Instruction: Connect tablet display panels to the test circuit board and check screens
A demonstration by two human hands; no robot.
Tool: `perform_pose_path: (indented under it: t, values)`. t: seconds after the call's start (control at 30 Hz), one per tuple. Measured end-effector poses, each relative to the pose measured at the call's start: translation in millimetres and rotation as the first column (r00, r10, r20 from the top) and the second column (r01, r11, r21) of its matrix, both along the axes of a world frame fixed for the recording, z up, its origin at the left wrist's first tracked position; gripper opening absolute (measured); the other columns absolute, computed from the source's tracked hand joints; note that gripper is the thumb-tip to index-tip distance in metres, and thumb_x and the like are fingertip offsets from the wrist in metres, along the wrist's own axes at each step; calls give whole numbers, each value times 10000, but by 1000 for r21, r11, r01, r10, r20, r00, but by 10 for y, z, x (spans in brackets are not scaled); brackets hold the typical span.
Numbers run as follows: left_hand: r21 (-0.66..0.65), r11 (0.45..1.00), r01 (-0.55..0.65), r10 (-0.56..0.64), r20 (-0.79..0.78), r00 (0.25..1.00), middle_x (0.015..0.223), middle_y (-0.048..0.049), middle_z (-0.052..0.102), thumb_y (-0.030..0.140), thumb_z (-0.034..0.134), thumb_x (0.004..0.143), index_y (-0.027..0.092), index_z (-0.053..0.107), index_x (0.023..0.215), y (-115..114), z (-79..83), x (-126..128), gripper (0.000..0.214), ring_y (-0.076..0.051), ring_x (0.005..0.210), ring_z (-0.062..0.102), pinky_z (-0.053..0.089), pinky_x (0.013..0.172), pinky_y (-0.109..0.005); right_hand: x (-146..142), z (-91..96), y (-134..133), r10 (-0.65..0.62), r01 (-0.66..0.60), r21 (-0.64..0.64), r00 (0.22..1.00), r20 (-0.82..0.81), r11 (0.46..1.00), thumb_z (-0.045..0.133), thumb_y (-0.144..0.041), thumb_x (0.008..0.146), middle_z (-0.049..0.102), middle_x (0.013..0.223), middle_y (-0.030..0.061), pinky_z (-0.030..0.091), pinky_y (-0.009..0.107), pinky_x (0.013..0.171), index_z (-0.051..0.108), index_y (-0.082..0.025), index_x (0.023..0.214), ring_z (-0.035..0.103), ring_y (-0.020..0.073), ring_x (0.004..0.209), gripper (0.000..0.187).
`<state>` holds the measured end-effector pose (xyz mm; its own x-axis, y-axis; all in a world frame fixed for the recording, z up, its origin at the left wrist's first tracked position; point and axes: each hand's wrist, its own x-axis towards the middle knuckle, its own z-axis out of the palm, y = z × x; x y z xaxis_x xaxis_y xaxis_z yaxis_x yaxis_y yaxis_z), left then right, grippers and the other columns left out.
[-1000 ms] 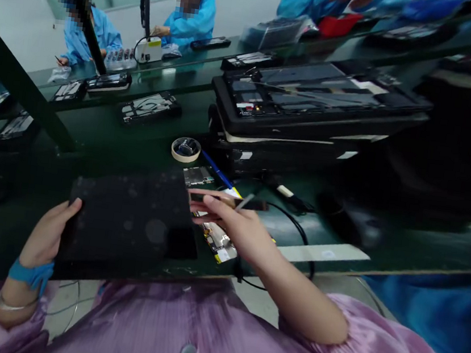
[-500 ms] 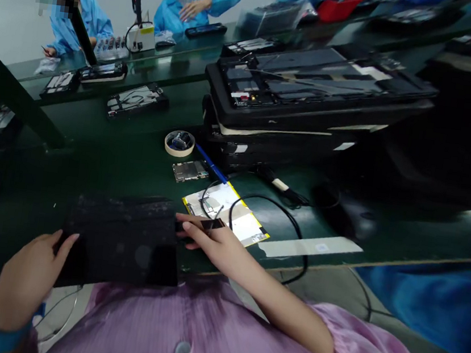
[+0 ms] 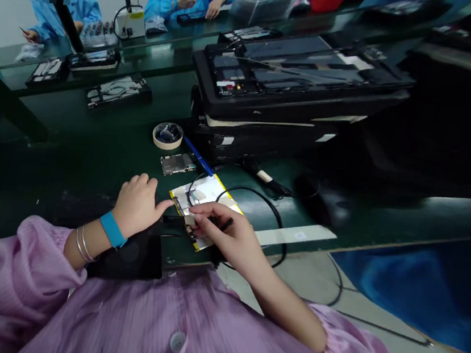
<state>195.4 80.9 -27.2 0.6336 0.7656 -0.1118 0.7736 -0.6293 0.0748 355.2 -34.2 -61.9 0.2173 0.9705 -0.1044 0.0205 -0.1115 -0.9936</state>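
A flat black panel (image 3: 135,253) lies at the near edge of the green bench (image 3: 91,164), partly under my arms. My left hand (image 3: 137,204) rests on the panel's far right corner, knuckles curled, thumb pointing right toward a yellow-edged white sheet (image 3: 205,193). My right hand (image 3: 223,235) sits on the near end of that sheet, fingers pinched on a thin dark tool (image 3: 223,225). A black cable (image 3: 258,199) loops across the sheet.
A tape roll (image 3: 167,135), a small circuit board (image 3: 177,163) and a blue pen (image 3: 198,156) lie just beyond the sheet. Stacked black trays (image 3: 288,100) stand behind. A white strip (image 3: 294,235) lies along the bench edge. People in blue coats work at the far bench.
My left hand crossed from the panel's left edge to its right corner. The right hand slid slightly right onto the sheet. The view dropped and shifted.
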Motion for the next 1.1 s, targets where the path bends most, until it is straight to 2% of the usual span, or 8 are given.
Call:
perform_pose_path:
  t: [0.2, 0.33, 0.4, 0.5, 0.67, 0.83, 0.9, 1.1]
  values:
    - [-21, 999, 27, -27, 12, 1000, 918, -118, 698, 169, 558, 846, 161, 670, 1005, 58, 10, 17, 194, -292, 932, 668, 532, 766, -392, 56, 4, -27, -31, 29, 23, 994, 104, 999, 646, -446, 828, 640, 693, 17, 484, 284, 562, 693, -190, 927, 594, 167, 608, 278]
    - [-43, 990, 133, -128, 90, 988, 1008, -122, 714, 138, 489, 910, 164, 661, 1023, -18, 41, 108, 208, -285, 1053, 656, 508, 911, -426, 58, -4, 19, -63, 60, 49, 995, 74, 997, 663, -430, 822, 593, 640, -8, 441, 266, 531, 661, -191, 892, 533, 143, 556, 250]
    - [-169, 949, 266, -220, 250, 943, 1083, -80, 716, 207, 541, 926, 195, 616, 1126, -100, 39, 143, 214, -229, 1051, 668, 518, 924, -370, 66, -30, 36, -81, 80, 57, 996, 25, 995, 680, -436, 812, 616, 671, 2, 450, 266, 548, 631, -196, 865, 558, 150, 589, 251]
    - [-291, 865, 407, -206, 534, 820, 1023, -36, 726, 231, 672, 858, 214, 558, 1193, -210, -8, 152, 354, -169, 819, 700, 557, 823, -333, 100, -78, 26, -92, 92, 71, 996, -4, 993, 701, -456, 808, 651, 738, 24, 493, 285, 607, 609, -202, 852, 613, 173, 671, 273]
    - [-28, 892, 451, -356, 572, 739, 916, -32, 744, 164, 615, 896, 199, 653, 954, -240, -101, 75, 78, -194, 859, 697, 553, 829, -356, 202, -125, -57, -34, 12, 98, 973, 228, 995, 623, -385, 892, 679, 769, 42, 526, 316, 619, 623, -202, 903, 643, 193, 682, 183]
    - [-15, 955, 296, -240, 543, 804, 1048, -44, 767, 150, 603, 901, 195, 677, 1092, -210, -109, -5, 210, -184, 892, 721, 583, 845, -333, 269, -185, -47, -78, -244, 371, 737, 671, 896, 547, -220, 960, 730, 1069, 96, 528, 445, 905, 641, -198, 1053, 665, 267, 1048, 134]
    - [-68, 967, 245, -172, 534, 828, 1042, -41, 772, 140, 625, 883, 192, 675, 1122, -219, -97, -11, 250, -176, 872, 729, 593, 843, -319, 275, -231, -23, -95, -314, 410, 685, 723, 857, 545, -197, 969, 712, 1165, 109, 508, 475, 966, 618, -188, 1144, 616, 284, 1177, 190]
    - [8, 977, 212, -185, 517, 836, 954, -43, 779, 95, 631, 856, 173, 697, 1016, -285, -63, 1, 190, -195, 878, 722, 588, 823, -329, 260, -328, -7, -100, -320, 373, 629, 771, 871, 531, -196, 981, 704, 1202, 114, 503, 491, 1003, 618, -169, 1179, 591, 279, 1233, 218]
